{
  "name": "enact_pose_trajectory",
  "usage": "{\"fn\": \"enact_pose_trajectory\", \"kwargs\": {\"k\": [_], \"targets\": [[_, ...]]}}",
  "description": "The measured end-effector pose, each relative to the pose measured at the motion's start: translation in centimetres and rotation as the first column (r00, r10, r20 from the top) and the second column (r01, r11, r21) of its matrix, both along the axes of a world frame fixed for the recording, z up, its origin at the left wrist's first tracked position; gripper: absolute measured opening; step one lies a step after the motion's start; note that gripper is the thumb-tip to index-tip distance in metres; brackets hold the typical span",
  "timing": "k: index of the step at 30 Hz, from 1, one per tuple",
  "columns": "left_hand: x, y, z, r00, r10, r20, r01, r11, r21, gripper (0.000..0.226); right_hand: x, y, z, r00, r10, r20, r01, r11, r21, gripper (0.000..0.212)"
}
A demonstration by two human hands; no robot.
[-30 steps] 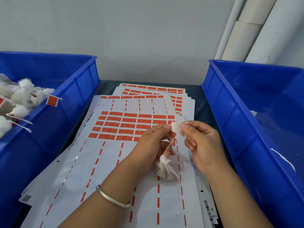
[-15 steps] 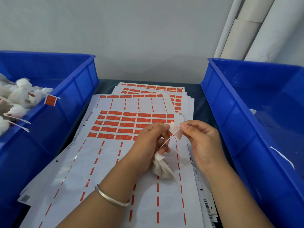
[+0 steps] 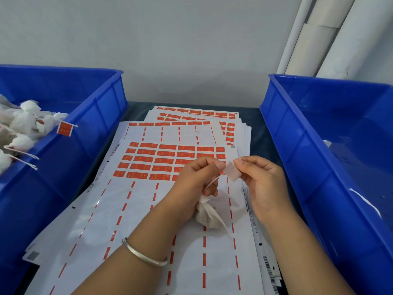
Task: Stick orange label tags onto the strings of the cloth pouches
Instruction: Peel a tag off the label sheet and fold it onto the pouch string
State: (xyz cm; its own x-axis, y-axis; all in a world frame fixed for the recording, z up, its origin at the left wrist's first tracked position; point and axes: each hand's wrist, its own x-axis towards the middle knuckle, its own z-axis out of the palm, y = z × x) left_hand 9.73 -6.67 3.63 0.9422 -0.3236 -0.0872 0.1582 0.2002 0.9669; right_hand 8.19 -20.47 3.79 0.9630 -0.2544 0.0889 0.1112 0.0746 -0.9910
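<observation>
A small white cloth pouch (image 3: 207, 216) hangs below my left hand (image 3: 195, 182), just above the sticker sheets. Its thin white string (image 3: 212, 181) runs up and to the right to a label tag (image 3: 232, 173), whose pale back side faces me. My left hand pinches the tag's left edge with thumb and forefinger, the lower fingers curled by the pouch's neck. My right hand (image 3: 262, 184) pinches the tag's right edge. A sheet of orange label tags (image 3: 161, 160) lies right behind the hands.
A blue bin (image 3: 102, 116) on the left holds several tagged pouches (image 3: 23, 128), one orange tag (image 3: 64, 128) sticking out. Another blue bin (image 3: 319, 145) stands on the right. Peeled sticker sheets (image 3: 131, 231) cover the table between them. White pipes (image 3: 319, 35) lean at the back right.
The pouch has swung slightly nearer my left palm. The tag between my fingertips has turned and opened out flatter, with the string now lying across it.
</observation>
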Motion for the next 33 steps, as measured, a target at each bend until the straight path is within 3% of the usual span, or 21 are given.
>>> {"fn": "enact_pose_trajectory", "kwargs": {"k": [9,33], "targets": [[-0.14,-0.3,-0.03,0.996,0.014,0.083,-0.021,0.996,0.083,0.013,-0.01,-0.18,-0.04,0.999,0.033,-0.002,-0.033,0.997,0.069,0.029],[0.2,-0.88,-0.58,0.986,0.051,0.157,-0.093,0.957,0.274,0.012,0.22,-0.16,-0.58,0.999,0.037,-0.037,-0.034,0.997,0.075,0.022]]}}
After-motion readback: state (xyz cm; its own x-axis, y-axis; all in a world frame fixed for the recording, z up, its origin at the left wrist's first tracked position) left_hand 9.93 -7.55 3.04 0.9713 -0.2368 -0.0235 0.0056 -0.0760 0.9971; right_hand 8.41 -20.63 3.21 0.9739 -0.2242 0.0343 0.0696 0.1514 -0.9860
